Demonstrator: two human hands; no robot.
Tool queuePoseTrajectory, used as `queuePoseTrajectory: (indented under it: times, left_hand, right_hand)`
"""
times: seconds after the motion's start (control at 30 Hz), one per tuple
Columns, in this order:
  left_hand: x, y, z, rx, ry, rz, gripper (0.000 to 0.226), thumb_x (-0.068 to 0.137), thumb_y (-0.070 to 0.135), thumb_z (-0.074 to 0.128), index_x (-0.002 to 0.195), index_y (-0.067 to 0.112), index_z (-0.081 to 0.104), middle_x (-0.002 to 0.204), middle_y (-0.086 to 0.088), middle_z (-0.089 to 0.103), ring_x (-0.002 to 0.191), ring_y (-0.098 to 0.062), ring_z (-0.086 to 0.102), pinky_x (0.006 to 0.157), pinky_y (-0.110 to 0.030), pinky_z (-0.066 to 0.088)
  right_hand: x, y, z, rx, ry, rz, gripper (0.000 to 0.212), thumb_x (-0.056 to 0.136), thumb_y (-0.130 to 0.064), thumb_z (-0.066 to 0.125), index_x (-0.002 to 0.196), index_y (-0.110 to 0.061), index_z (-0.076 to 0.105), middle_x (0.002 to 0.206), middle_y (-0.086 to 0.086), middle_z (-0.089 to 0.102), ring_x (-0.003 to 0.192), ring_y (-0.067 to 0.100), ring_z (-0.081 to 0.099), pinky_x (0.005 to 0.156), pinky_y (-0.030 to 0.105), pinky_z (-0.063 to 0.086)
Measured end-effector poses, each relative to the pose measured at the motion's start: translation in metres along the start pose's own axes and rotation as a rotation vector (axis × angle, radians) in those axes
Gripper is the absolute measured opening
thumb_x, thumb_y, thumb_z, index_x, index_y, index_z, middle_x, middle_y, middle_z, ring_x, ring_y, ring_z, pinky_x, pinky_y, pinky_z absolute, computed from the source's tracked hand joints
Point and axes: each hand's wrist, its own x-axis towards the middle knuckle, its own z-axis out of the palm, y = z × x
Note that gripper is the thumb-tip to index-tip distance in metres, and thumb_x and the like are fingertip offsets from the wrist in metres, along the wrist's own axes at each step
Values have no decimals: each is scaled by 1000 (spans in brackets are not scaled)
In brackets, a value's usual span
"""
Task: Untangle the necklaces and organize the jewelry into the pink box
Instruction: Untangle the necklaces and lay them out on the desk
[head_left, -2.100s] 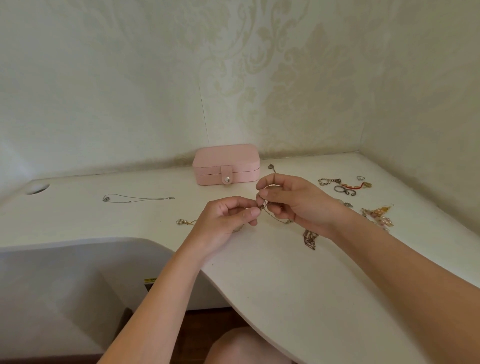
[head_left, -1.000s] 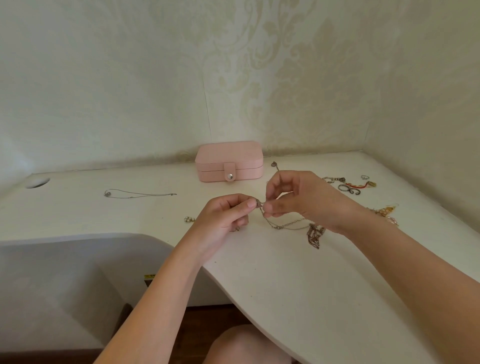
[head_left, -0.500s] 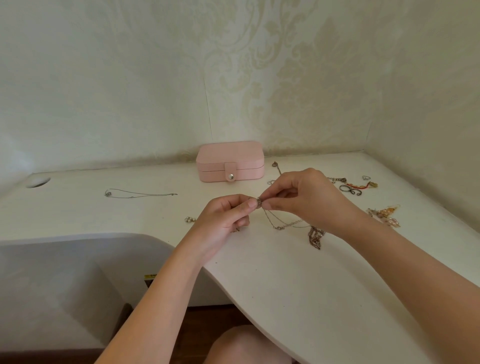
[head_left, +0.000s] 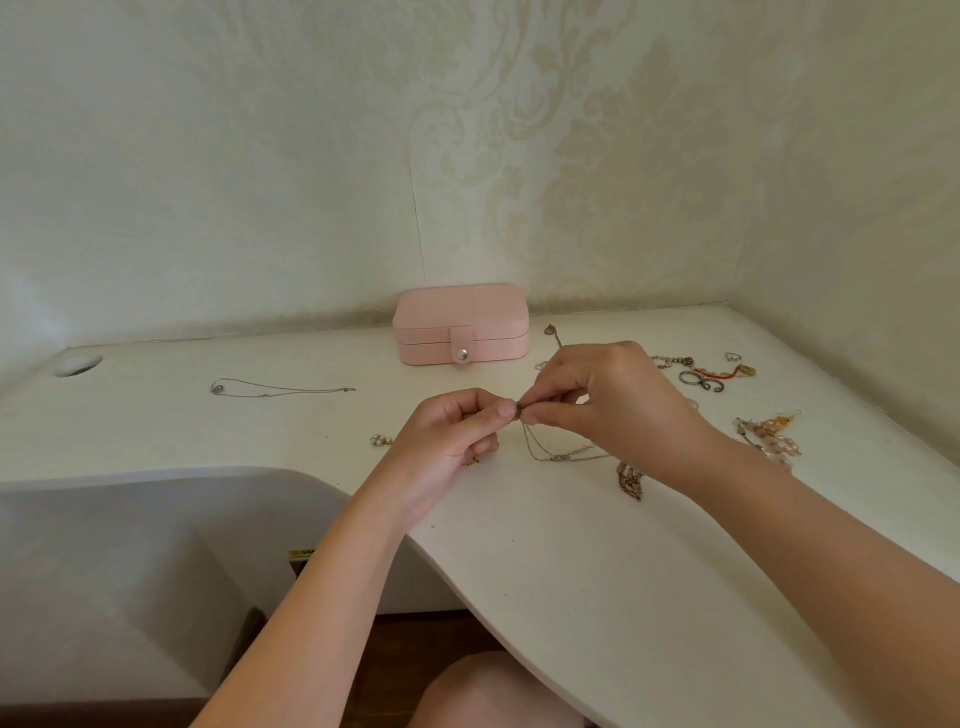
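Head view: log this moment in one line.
step: untangling | left hand: pinches tangled chain | right hand: pinches tangled chain | pink box: closed, behind hands | silver necklace: laid out at left

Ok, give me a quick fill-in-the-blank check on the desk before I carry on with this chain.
1. The pink box by the wall is ____, its tab down.
2. The tangled chain is pinched by ____ hands, the left hand and the right hand.
3. The silver necklace lies stretched on the table, to the box's ____.
Missing words: closed; both; left.
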Motion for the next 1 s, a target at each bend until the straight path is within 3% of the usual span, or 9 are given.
queuePoseTrajectory:
  times: [0.13,0.27,0.4,0.5,0.6,0.8,1.0]
  left_hand:
    - [1,0,0,-25,9,-12,15,77,28,66,64,22,69,57,8,38,56,-11,32,62,-27,26]
    - [1,-1,0,-26,9,-6,15,79,27,69,65,22,70,56,9,36,56,-11,32,63,-27,26]
    - [2,-1,0,-17,5,7,15,78,30,65,68,21,72,58,9,37,55,-10,31,63,-28,24]
    - [1,-1,-1,-10,-7,13,15,79,31,65,70,22,73,62,9,40,55,-10,31,63,-29,24]
    - [1,-2,-2,-2,-20,21,16,80,32,64,74,21,74,65,8,43,56,-10,31,65,-30,23]
    - [1,-1,-2,-11,-26,19,17,81,32,63,79,18,74,56,13,41,57,-11,28,65,-30,22]
    - [1,0,-1,-27,-14,2,20,83,31,63,66,23,70,51,15,36,58,-13,26,66,-29,26]
  right_hand:
    - [-1,-1,6,-43,33,-4,3,80,-16,74,78,-13,76,75,-5,65,63,8,59,65,20,48]
    - [-2,-3,9,-47,44,35,5,79,-13,71,75,-11,71,70,-13,60,60,4,55,66,19,48]
    - [-1,-3,4,167,5,203,6,79,-17,74,74,-18,71,70,-7,67,60,0,57,60,11,45]
    - [1,-3,0,311,-59,308,6,79,-19,74,74,-18,71,68,0,67,59,4,53,57,13,40]
    - [1,-3,-3,430,-115,376,4,80,-16,72,76,-15,72,71,5,67,68,10,55,67,20,41]
    - [1,3,-4,615,-210,411,3,81,-10,70,78,-11,72,72,2,66,72,7,60,74,16,49]
    - [2,4,-4,450,-220,395,4,84,-15,69,81,-16,73,72,1,68,68,5,59,72,18,46]
